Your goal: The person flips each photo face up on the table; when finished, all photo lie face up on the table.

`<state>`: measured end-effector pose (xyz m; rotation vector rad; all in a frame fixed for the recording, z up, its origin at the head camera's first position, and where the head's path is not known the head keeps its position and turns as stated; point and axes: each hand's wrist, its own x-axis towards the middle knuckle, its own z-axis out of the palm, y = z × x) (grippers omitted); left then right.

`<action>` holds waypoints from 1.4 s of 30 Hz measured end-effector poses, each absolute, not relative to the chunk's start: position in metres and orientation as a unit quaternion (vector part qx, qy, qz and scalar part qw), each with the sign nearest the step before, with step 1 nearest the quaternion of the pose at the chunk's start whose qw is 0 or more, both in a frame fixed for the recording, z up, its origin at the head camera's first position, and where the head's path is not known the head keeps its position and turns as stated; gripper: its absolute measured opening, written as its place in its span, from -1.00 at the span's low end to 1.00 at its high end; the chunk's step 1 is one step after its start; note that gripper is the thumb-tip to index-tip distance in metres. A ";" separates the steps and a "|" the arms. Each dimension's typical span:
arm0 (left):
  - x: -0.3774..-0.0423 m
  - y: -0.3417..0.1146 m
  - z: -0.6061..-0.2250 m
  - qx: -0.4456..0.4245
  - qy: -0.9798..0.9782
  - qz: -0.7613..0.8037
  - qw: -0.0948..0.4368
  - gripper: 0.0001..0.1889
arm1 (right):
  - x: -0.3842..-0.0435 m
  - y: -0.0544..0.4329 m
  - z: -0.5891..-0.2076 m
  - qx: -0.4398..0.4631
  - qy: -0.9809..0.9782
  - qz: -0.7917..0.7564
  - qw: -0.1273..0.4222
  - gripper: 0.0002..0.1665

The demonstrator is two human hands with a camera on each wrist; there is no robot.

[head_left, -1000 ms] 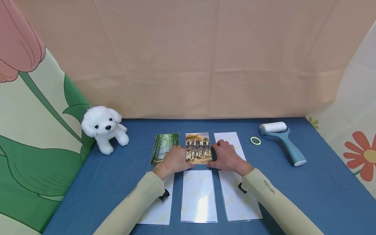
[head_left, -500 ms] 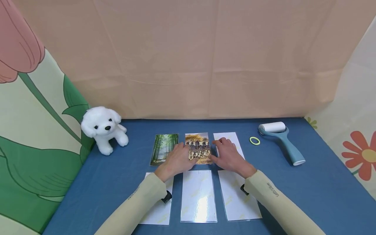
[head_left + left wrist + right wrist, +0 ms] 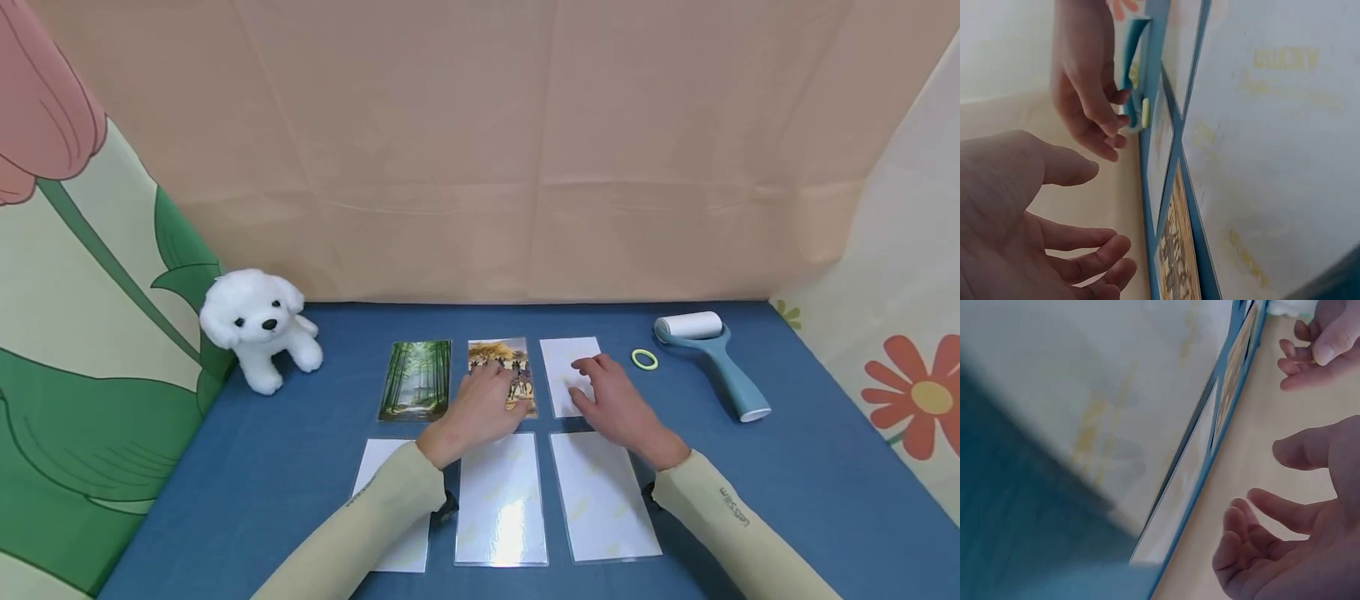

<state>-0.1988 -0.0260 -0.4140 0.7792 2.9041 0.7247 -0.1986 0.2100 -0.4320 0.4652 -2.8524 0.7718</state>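
Note:
My left hand (image 3: 480,408) hovers over the zebra picture card (image 3: 501,350) in the back row, hiding part of it. In the left wrist view its fingers (image 3: 1085,240) are loosely bent, with nothing between them and the thumb. My right hand (image 3: 622,408) is held over the back-right white card (image 3: 557,375), fingers relaxed and holding nothing; the right wrist view shows the gap between its thumb (image 3: 1300,449) and fingers. A bamboo forest picture card (image 3: 415,382) lies left of the zebra one.
In front lie white sheets in clear sleeves: left (image 3: 372,462), partly under my left sleeve, middle (image 3: 487,500) and right (image 3: 603,508). A white plush dog (image 3: 258,321) sits at left. A yellow-green ring (image 3: 645,359) and a blue-handled lint roller (image 3: 727,362) lie at right.
Both hands have shifted right. The right hand has left the zebra card's edge for the white card; the left has slid across over the zebra card, uncovering the forest card.

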 end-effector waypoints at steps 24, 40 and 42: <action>-0.197 0.032 -0.426 0.221 0.928 0.293 0.068 -0.70 | -0.192 0.245 -0.436 0.041 -0.976 0.210 -0.040 -0.36; -0.200 0.057 -0.424 0.170 0.921 0.333 0.111 -0.31 | -0.196 0.249 -0.439 0.052 -0.976 0.205 -0.046 -0.37; -0.200 0.058 -0.424 0.164 0.917 0.342 0.121 -0.25 | -0.196 0.248 -0.439 0.049 -0.976 0.205 -0.049 -0.36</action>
